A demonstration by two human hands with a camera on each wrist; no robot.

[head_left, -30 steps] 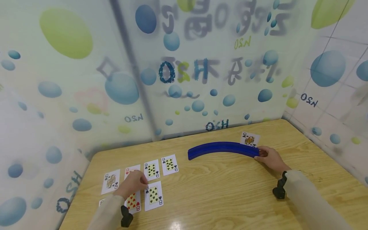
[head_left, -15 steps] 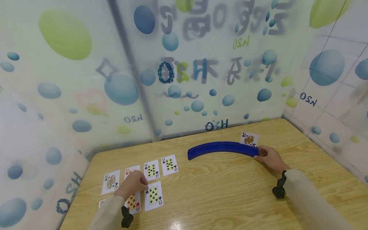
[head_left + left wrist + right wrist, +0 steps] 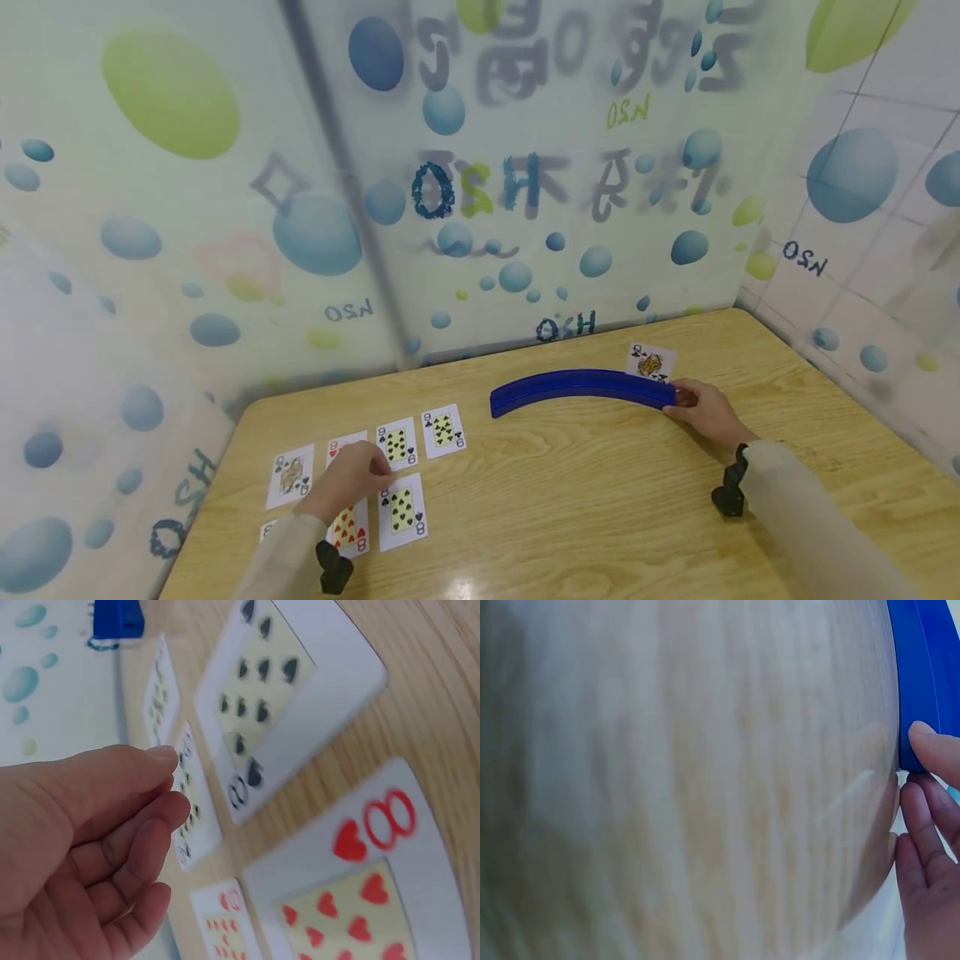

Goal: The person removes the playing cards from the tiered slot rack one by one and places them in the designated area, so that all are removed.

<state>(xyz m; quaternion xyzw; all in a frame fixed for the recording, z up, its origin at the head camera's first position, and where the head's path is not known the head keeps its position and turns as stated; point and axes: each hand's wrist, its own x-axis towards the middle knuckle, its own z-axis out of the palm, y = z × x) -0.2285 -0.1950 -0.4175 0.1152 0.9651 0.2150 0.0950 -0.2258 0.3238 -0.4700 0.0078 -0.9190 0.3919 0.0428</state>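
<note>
In the head view my left hand hovers over the cards at the left, fingers loosely curled. Its thumb and index finger come close together with nothing visible between them in the left wrist view. Below and beside it lie the eight of hearts, partly covered in the head view, and the eight of spades. My right hand grips the right end of a curved blue card holder, thumb on the front face. A queen of clubs stands in the holder near that hand.
Behind the left hand lie a queen, a nine of hearts, a nine of spades and a nine of clubs. Another eight is mostly hidden by the left sleeve. Patterned walls border the wooden table.
My left hand has shifted very slightly to the right over the cards. The right hand, the card holder and the cards stay put.
</note>
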